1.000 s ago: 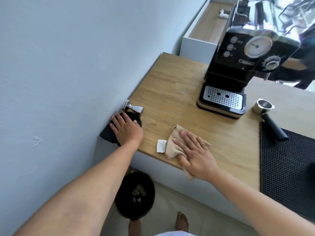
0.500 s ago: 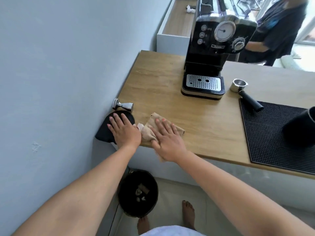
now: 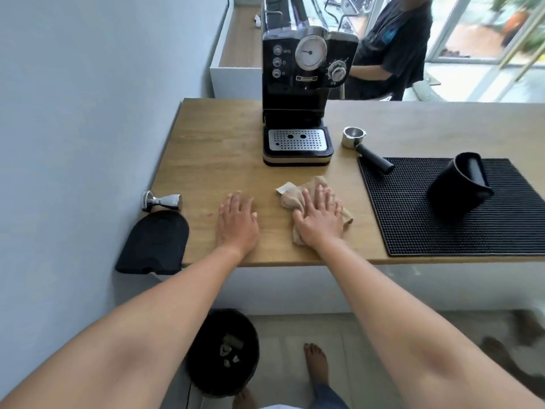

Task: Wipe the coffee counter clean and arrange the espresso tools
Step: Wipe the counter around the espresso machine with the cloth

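My right hand (image 3: 320, 216) presses flat on a crumpled beige cloth (image 3: 298, 191) on the wooden counter (image 3: 218, 149), in front of the black espresso machine (image 3: 298, 93). My left hand (image 3: 237, 221) lies flat and empty on the bare wood to the left of the cloth. A steel tamper (image 3: 162, 200) lies on its side near the wall. Just below it, a black tamping mat (image 3: 154, 242) overhangs the counter's front left corner. A portafilter (image 3: 364, 146) rests right of the machine, its handle on the black ribbed bar mat (image 3: 427, 225).
A black knock box (image 3: 460, 187) lies tipped on the bar mat. A black waste bin (image 3: 222, 351) stands on the floor under the counter edge, beside my bare feet. Another person (image 3: 389, 48) sits behind the counter. The wall runs along the left.
My left hand has come off the black tamping mat and now lies on the wood. My right hand has slid the cloth to the right. The view has swung right.
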### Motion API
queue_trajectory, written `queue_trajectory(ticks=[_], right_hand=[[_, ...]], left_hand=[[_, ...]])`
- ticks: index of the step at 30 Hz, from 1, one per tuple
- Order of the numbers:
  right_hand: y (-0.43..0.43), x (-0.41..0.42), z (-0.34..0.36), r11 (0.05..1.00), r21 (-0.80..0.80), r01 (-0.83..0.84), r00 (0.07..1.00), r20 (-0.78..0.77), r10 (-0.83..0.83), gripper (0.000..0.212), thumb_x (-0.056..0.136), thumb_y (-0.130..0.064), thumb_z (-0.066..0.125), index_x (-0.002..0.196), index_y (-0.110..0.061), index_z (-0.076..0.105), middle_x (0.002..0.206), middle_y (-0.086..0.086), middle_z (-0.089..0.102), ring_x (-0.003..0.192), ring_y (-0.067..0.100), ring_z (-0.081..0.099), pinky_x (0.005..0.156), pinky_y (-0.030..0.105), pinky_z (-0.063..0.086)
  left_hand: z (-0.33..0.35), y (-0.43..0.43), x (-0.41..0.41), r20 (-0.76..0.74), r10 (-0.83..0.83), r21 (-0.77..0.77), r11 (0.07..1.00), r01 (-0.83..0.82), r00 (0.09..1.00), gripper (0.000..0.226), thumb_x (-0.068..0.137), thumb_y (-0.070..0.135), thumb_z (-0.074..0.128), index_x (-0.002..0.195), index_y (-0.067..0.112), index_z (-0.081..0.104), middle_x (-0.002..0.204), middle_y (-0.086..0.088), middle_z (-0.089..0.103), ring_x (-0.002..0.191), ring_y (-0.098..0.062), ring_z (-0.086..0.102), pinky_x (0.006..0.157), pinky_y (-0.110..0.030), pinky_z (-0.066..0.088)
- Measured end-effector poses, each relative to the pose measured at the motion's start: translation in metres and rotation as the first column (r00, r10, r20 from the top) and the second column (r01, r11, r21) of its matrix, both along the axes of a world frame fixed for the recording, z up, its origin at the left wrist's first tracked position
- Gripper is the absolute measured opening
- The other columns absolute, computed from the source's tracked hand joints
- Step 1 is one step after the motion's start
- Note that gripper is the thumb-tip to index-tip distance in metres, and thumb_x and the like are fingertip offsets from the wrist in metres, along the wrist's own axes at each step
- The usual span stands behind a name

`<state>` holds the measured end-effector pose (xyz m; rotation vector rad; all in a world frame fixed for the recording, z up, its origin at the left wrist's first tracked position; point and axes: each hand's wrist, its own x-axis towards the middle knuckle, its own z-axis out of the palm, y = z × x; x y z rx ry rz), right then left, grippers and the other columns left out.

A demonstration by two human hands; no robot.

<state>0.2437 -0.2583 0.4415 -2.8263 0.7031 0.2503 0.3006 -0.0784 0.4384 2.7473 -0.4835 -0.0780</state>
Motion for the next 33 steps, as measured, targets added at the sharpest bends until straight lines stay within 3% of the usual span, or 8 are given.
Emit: queue_trajectory(ticks=[6, 10, 14, 17, 20, 23, 26, 33], right_hand=[[0.025, -0.076, -0.002, 0.906, 0.044, -0.42, 0.904, 0.102, 0.414, 0.064, 0.094, -0.051, 0.024, 0.155, -0.042, 0.007, 0.164, -0.008, -0.011, 0.15, 0.013, -0.018, 0.121, 0.035, -0.013], [-0.044, -0.097, -0.004, 0.971, 0.051, -0.234, 0.97, 0.088, 0.229, 0.061, 0.097, -0.05, 0.026, 0.154, -0.045, 0.007, 0.163, -0.01, -0.011, 0.15, 0.01, -0.017, 0.119, 0.03, -0.016], [-0.076, -0.033, 0.0, 0.997, 0.018, 0.072, 0.997, 0.032, -0.073, 0.064, 0.099, -0.046, 0.024, 0.158, -0.03, 0.002, 0.165, 0.007, -0.01, 0.151, 0.023, -0.014, 0.121, 0.04, -0.011], [-0.056, 0.018, 0.002, 0.994, -0.001, 0.106, 0.994, 0.006, -0.106, 0.067, 0.099, -0.047, 0.017, 0.157, -0.025, -0.007, 0.163, 0.011, -0.017, 0.149, 0.03, -0.019, 0.121, 0.044, -0.01], [-0.017, 0.037, 0.0, 0.995, 0.002, -0.098, 0.995, 0.015, 0.098, 0.065, 0.098, -0.051, 0.01, 0.155, -0.028, -0.012, 0.161, 0.009, -0.022, 0.148, 0.029, -0.024, 0.122, 0.045, -0.009], [0.01, 0.008, -0.002, 0.926, 0.029, -0.377, 0.926, 0.047, 0.376, 0.065, 0.096, -0.051, 0.016, 0.156, -0.033, -0.002, 0.163, 0.002, -0.016, 0.149, 0.021, -0.021, 0.121, 0.04, -0.013], [-0.007, -0.04, -0.003, 0.871, 0.058, -0.488, 0.871, 0.093, 0.482, 0.069, 0.089, -0.054, 0.018, 0.156, -0.04, 0.008, 0.164, -0.007, -0.01, 0.15, 0.013, -0.018, 0.12, 0.035, -0.014], [-0.094, 0.0, -0.002, 0.995, 0.003, -0.101, 0.994, 0.033, 0.101, 0.069, 0.093, -0.054, 0.017, 0.157, -0.035, 0.002, 0.165, 0.0, -0.013, 0.15, 0.017, -0.017, 0.121, 0.038, -0.012]], left_hand=[[-0.008, -0.01, 0.017, 0.013, 0.067, 0.02, 0.998, -0.067, 0.998, 0.05, 0.103, 0.027, 0.037, 0.152, 0.015, 0.036, 0.164, -0.011, 0.023, 0.153, -0.029, 0.015, 0.124, -0.045, 0.011], [-0.013, -0.013, 0.026, 0.038, 0.083, 0.068, 0.994, -0.086, 0.996, 0.054, 0.104, 0.036, 0.03, 0.154, 0.017, 0.03, 0.165, -0.01, 0.018, 0.154, -0.028, 0.009, 0.125, -0.047, 0.007], [-0.021, -0.017, 0.031, 0.031, 0.122, 0.119, 0.985, -0.125, 0.992, 0.059, 0.104, 0.043, 0.021, 0.158, 0.018, 0.021, 0.166, -0.008, 0.015, 0.154, -0.027, 0.007, 0.125, -0.047, 0.005], [-0.021, -0.02, 0.031, 0.043, 0.144, 0.112, 0.983, -0.148, 0.989, 0.057, 0.104, 0.042, 0.021, 0.157, 0.02, 0.025, 0.166, -0.008, 0.018, 0.154, -0.026, 0.009, 0.125, -0.045, 0.003], [-0.022, -0.021, 0.033, 0.054, 0.155, 0.102, 0.982, -0.16, 0.986, 0.054, 0.104, 0.038, 0.023, 0.155, 0.021, 0.029, 0.165, -0.007, 0.021, 0.154, -0.026, 0.011, 0.125, -0.045, 0.004], [-0.024, -0.02, 0.034, 0.048, 0.15, 0.099, 0.983, -0.154, 0.987, 0.052, 0.103, 0.031, 0.027, 0.154, 0.023, 0.031, 0.165, -0.006, 0.023, 0.154, -0.026, 0.011, 0.125, -0.045, 0.005], [-0.026, -0.018, 0.035, 0.059, 0.161, 0.084, 0.983, -0.166, 0.985, 0.051, 0.103, 0.028, 0.029, 0.154, 0.022, 0.032, 0.165, -0.007, 0.023, 0.154, -0.026, 0.012, 0.125, -0.044, 0.004], [-0.027, -0.018, 0.034, 0.061, 0.152, 0.091, 0.983, -0.157, 0.987, 0.053, 0.105, 0.03, 0.022, 0.157, 0.023, 0.025, 0.166, -0.005, 0.017, 0.154, -0.024, 0.007, 0.125, -0.044, 0.003]])
